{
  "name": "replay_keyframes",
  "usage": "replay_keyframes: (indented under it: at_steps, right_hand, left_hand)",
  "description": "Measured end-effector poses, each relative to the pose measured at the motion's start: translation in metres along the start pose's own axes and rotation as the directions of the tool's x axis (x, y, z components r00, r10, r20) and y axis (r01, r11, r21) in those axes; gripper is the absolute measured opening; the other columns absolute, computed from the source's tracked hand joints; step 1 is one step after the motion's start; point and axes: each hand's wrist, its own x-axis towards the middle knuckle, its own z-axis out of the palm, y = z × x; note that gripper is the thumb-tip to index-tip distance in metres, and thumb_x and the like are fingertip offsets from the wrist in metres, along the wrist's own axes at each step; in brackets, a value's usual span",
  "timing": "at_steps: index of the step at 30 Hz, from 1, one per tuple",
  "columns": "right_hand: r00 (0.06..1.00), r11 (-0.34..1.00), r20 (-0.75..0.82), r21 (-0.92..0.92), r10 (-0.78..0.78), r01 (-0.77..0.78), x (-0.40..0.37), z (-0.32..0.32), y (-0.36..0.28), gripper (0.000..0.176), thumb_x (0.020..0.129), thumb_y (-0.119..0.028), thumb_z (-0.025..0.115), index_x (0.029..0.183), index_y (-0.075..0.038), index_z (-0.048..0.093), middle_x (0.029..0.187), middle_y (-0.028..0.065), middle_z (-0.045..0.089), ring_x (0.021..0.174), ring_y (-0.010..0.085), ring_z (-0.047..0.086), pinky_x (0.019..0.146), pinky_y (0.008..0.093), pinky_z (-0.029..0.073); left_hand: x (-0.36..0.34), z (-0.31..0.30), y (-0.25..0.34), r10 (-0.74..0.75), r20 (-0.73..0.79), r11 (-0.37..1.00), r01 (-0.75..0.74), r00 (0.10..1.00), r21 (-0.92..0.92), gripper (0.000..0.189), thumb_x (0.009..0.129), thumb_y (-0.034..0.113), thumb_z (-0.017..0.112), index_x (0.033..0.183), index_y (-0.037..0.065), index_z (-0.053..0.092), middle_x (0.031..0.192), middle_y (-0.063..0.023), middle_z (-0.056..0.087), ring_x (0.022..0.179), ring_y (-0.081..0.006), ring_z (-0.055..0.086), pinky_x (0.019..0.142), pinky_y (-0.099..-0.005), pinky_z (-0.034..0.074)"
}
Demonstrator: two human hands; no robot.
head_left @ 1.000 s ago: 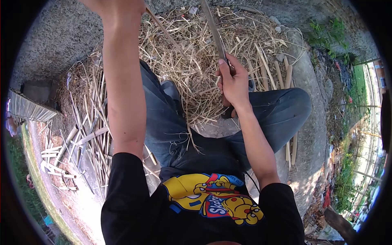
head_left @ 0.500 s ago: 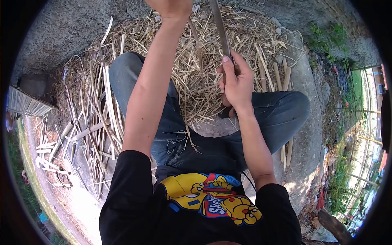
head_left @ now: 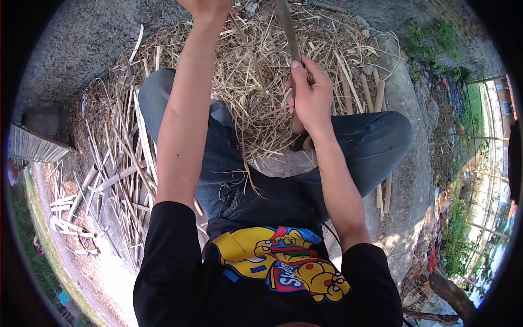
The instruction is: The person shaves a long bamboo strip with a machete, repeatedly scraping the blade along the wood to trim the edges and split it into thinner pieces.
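My right hand (head_left: pixel 313 95) is closed round the handle of a long knife (head_left: pixel 289 30); its blade points away from me and runs to the top edge. At the top, my left hand (head_left: pixel 210 6) is only partly in view, its fingers cut off by the frame. A thin bamboo strip (head_left: pixel 248 49) slants down from beside this hand, in line with its grip, with the lower end above the shavings. Beneath both hands lies a heap of pale bamboo shavings (head_left: pixel 253 117), between my bent legs.
Many split bamboo strips (head_left: pixel 128 147) lie left of my legs. Short bamboo pieces (head_left: pixel 378 98) rest on the right, near a thin loop of fibre (head_left: pixel 395 62). A rough grey wall (head_left: pixel 71 65) stands ahead. At the lower right lies a log (head_left: pixel 452 294).
My left hand has moved left and slightly up, and the top of the bamboo strip has shifted left with it. My right hand and the knife have moved a little left and up.
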Motion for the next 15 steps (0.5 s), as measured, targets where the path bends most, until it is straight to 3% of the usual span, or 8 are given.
replay_keyframes:
  at_steps: [3,5,6,8,9,11,12,15]
  right_hand:
    - [0.979,0.979,-0.05,0.054,-0.196,0.198,0.002,-0.003,-0.061,0.039,0.106,-0.028,0.06,0.134,-0.002,0.06,0.074,0.0054,0.062,0.049,0.0077,0.055,0.042,0.0238,0.042]
    - [0.88,0.857,-0.128,0.2,-0.457,0.474,0.001,-0.001,-0.076,0.041,0.106,-0.03,0.059,0.135,-0.002,0.058,0.075,0.0068,0.063,0.049,0.0084,0.055,0.042,0.0235,0.042]
    - [0.883,0.86,-0.127,0.201,-0.453,0.47,-0.003,0.004,-0.067,0.041,0.106,-0.03,0.059,0.135,-0.002,0.058,0.075,0.0068,0.063,0.049,0.0084,0.055,0.042,0.0235,0.042]
    - [0.89,0.857,-0.157,0.242,-0.428,0.455,-0.015,0.02,-0.028,0.038,0.106,-0.028,0.059,0.131,0.0,0.062,0.073,0.0044,0.064,0.053,0.0065,0.057,0.045,0.0235,0.044]
    - [0.947,0.944,-0.072,0.089,-0.312,0.318,-0.021,0.022,0.01,0.039,0.105,-0.029,0.06,0.131,0.0,0.061,0.072,0.0045,0.063,0.051,0.0075,0.055,0.045,0.0237,0.043]
    - [0.995,0.986,0.088,-0.151,-0.053,0.066,-0.028,0.021,0.074,0.04,0.104,-0.029,0.062,0.131,0.0,0.061,0.07,0.0037,0.062,0.05,0.0078,0.053,0.045,0.0241,0.042]
    - [0.981,0.971,0.179,-0.236,0.082,-0.038,-0.029,0.024,0.071,0.039,0.103,-0.028,0.063,0.13,0.0,0.062,0.069,0.0028,0.062,0.051,0.0072,0.053,0.045,0.0243,0.041]
    - [0.992,0.958,0.115,-0.274,-0.06,0.09,-0.019,0.027,0.053,0.037,0.102,-0.027,0.064,0.129,-0.002,0.063,0.067,0.0026,0.062,0.052,0.0064,0.054,0.045,0.0246,0.041]
  left_hand:
    - [0.006,-0.009,0.002,-0.03,-0.024,0.995,0.032,0.999,0.097,0.057,0.109,0.051,0.045,0.064,0.018,0.031,0.056,0.0054,0.027,0.047,-0.01,0.02,0.046,-0.0315,0.02]
    - [0.019,-0.031,-0.007,0.396,0.369,0.522,-0.537,0.841,0.663,0.057,0.109,0.052,0.042,0.064,0.019,0.031,0.055,0.0051,0.027,0.046,-0.0104,0.02,0.046,-0.031,0.02]
    - [0.012,-0.024,-0.005,0.395,0.366,0.521,-0.534,0.842,0.666,0.057,0.109,0.052,0.042,0.064,0.019,0.031,0.055,0.0051,0.027,0.046,-0.0104,0.02,0.046,-0.031,0.02]
    - [-0.005,0.006,0.002,-0.094,-0.064,0.977,0.104,0.994,0.187,0.057,0.109,0.053,0.041,0.064,0.019,0.032,0.055,0.0044,0.027,0.047,-0.0103,0.021,0.046,-0.0314,0.02]
    - [0.001,-0.002,-0.004,-0.095,-0.053,0.977,0.104,0.994,0.186,0.057,0.109,0.053,0.041,0.064,0.019,0.032,0.055,0.0044,0.027,0.047,-0.0103,0.021,0.046,-0.0314,0.02]
    - [0.015,-0.033,-0.019,0.253,0.433,0.545,-0.497,0.865,0.675,0.057,0.11,0.051,0.041,0.063,0.018,0.031,0.054,0.0034,0.028,0.047,-0.0105,0.021,0.046,-0.0318,0.021]
    - [0.014,-0.035,-0.019,0.255,0.443,0.545,-0.506,0.86,0.669,0.057,0.11,0.051,0.041,0.063,0.018,0.031,0.054,0.0034,0.028,0.047,-0.0105,0.021,0.046,-0.0318,0.021]
    - [0.018,-0.04,-0.012,0.117,0.533,0.583,-0.492,0.838,0.647,0.056,0.11,0.049,0.042,0.064,0.018,0.031,0.054,0.0024,0.028,0.047,-0.0109,0.022,0.046,-0.0322,0.022]
